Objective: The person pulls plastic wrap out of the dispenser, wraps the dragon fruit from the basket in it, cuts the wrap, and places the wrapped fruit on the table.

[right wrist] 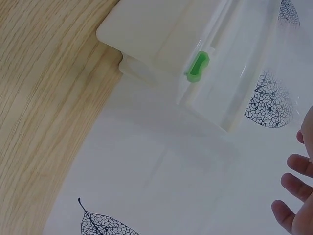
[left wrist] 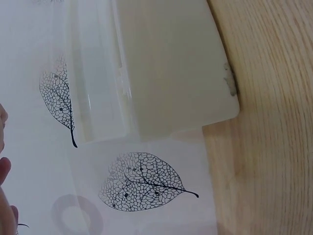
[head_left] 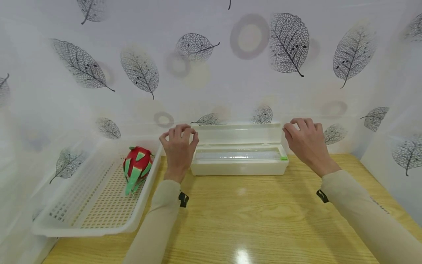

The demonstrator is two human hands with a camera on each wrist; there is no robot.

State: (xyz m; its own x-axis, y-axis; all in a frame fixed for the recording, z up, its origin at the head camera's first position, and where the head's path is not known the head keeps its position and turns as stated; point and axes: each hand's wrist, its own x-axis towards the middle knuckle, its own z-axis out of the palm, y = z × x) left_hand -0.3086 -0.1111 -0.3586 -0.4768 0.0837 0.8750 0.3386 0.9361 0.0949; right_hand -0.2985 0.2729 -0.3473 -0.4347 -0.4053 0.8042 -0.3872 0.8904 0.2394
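A white cling film box [head_left: 239, 168] stands with its lid [head_left: 235, 134] raised at the back of the table. Inside lies a roll of clear film [head_left: 235, 155], and a green slide cutter [right wrist: 198, 66] sits at the box's right end. My left hand [head_left: 178, 146] is raised beside the lid's left end, thumb and index finger brought together. Beyond the lid's right end, my right hand [head_left: 306, 143] pinches likewise, its other fingers spread in the right wrist view. Both appear to pinch the edge of the clear film, which barely shows against the pale wall.
On the left stands a white perforated basket [head_left: 136, 216] holding a red and green dragon fruit [head_left: 137, 167]. Behind the wooden table [head_left: 250, 216], a pale sheet with leaf prints [head_left: 211, 88] hangs close to the box.
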